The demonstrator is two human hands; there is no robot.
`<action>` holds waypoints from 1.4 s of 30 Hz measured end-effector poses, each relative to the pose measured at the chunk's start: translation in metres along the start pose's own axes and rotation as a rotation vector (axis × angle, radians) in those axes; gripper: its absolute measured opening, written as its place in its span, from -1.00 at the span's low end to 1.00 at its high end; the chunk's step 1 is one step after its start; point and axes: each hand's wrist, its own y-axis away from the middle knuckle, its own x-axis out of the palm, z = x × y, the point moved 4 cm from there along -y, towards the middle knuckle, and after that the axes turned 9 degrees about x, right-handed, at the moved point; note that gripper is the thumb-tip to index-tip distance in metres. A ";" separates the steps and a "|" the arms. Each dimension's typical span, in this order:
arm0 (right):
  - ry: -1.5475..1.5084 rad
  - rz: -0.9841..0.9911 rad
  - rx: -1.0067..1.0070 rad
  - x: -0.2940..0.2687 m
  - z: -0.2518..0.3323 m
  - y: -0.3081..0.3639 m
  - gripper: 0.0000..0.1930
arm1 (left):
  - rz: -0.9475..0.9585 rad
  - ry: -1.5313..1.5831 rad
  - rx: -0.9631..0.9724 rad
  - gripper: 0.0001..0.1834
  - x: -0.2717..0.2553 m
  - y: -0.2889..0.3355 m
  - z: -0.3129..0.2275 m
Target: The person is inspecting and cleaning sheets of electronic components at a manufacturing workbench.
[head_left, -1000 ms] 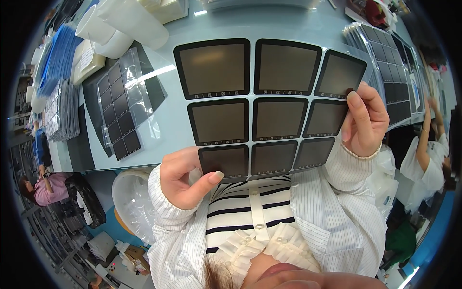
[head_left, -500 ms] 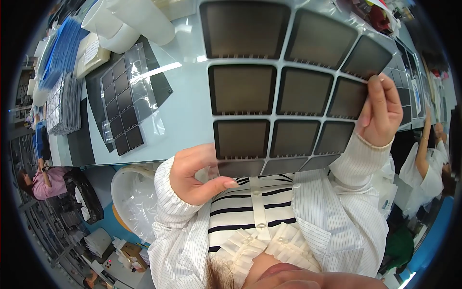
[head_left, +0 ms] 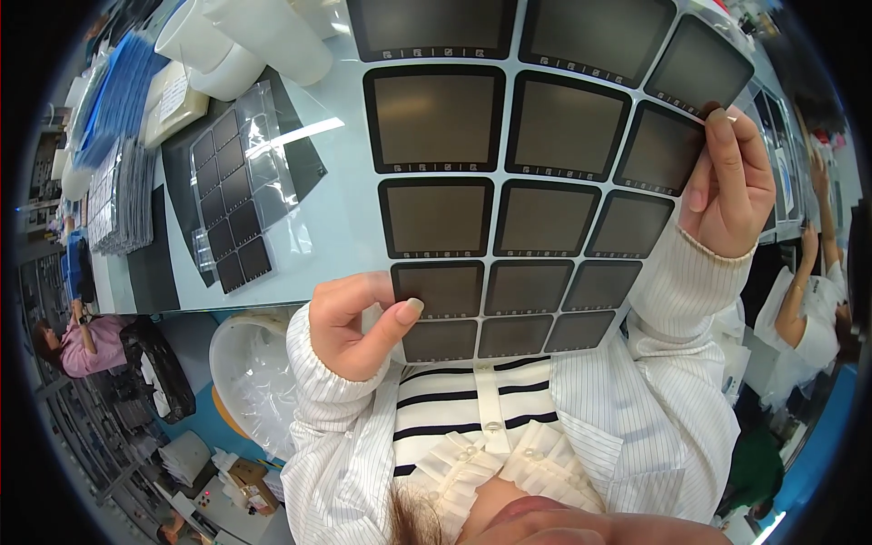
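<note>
A large clear sheet of dark rectangular panels (head_left: 548, 216), set in rows with pale gaps between them, is held up in front of my chest. My left hand (head_left: 357, 324) pinches its lower left edge, with the thumb lying on a panel. On the right edge, higher up, my right hand (head_left: 729, 182) grips the sheet between thumb and fingers. Small light marks run along the bottom border of each panel. The fingers behind the sheet are partly hidden.
On the table at left lies a smaller panel sheet (head_left: 227, 195) with clear film. Beyond it stand stacked sheets (head_left: 123, 195), blue-edged sheets (head_left: 116, 100) and white cylindrical rolls (head_left: 272, 36). A white bin (head_left: 250, 363) with clear plastic sits below the table edge. Other people work at both sides.
The sheet has tilted so more of its lower rows show and its panels face me more squarely. My left thumb has moved up onto it; my right hand has shifted slightly right.
</note>
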 end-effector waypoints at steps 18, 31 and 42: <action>0.024 0.026 0.054 0.006 -0.004 -0.001 -0.79 | 0.100 -0.040 0.066 -0.86 0.001 0.001 -0.001; 0.016 0.124 0.082 0.030 -0.003 -0.007 -0.78 | -0.104 -0.049 0.120 -0.83 -0.019 0.014 -0.003; 0.008 0.146 0.064 0.043 -0.004 -0.010 -0.78 | -0.191 -0.060 0.146 -0.69 -0.027 0.020 0.002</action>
